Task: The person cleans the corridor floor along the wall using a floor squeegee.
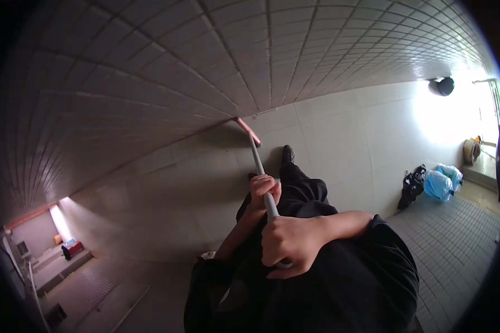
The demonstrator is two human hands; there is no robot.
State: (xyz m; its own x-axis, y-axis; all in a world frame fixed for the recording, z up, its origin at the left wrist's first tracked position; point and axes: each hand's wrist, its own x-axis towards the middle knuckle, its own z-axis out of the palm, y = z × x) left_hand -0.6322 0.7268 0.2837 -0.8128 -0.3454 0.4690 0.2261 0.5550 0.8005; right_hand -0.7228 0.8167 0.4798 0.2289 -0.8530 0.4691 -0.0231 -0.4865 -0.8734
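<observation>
A long-handled broom with a pale grey pole (258,160) slants down and away from my body. Its narrow pink head (248,131) rests on the floor against the foot of the tiled wall; bristles are too small to make out. My left hand (265,191) is closed around the pole partway down. Nearer my body, my right hand (291,244) grips the pole's top end, fingers wrapped over it. One dark shoe (288,155) shows just right of the broom head.
A tiled wall (244,61) runs along the far side of the pale floor (339,144). Blue plastic bags (439,186) and a black bag (412,186) lie at right, near a round brown container (471,151). A dark bin (442,86) stands by the bright doorway. A red object (72,249) sits on a far-left ledge.
</observation>
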